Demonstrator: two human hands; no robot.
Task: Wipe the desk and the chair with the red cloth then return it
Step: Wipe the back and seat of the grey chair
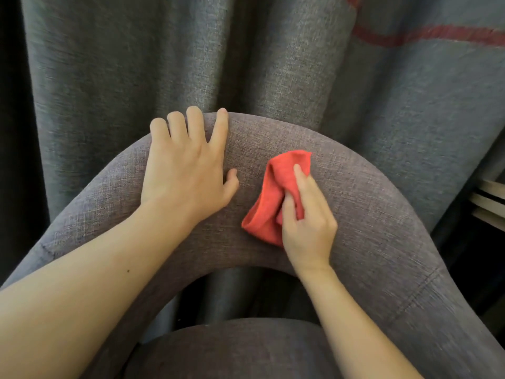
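Red cloth (pixel 276 198) right at the centre of things, bunched up and pressed against the curved grey backrest of the chair (pixel 382 214), just right of the middle of the arch. Our right hand (pixel 307 222) has it clenched, fingers curled round the folds with the thumb laid along the top of the fabric. Over on the left, our left hand (pixel 185 170) is flat and released on the backrest, holding nothing, four fingers hooked over the far top edge and the thumb resting on the near face. The two hands sit near each other with a strip of bare upholstery between them. Down at the near edge we see the chair's grey seat (pixel 246 351), with a gap between it and the backrest. Beyond the chair hangs a grey curtain (pixel 191 50) in heavy folds.
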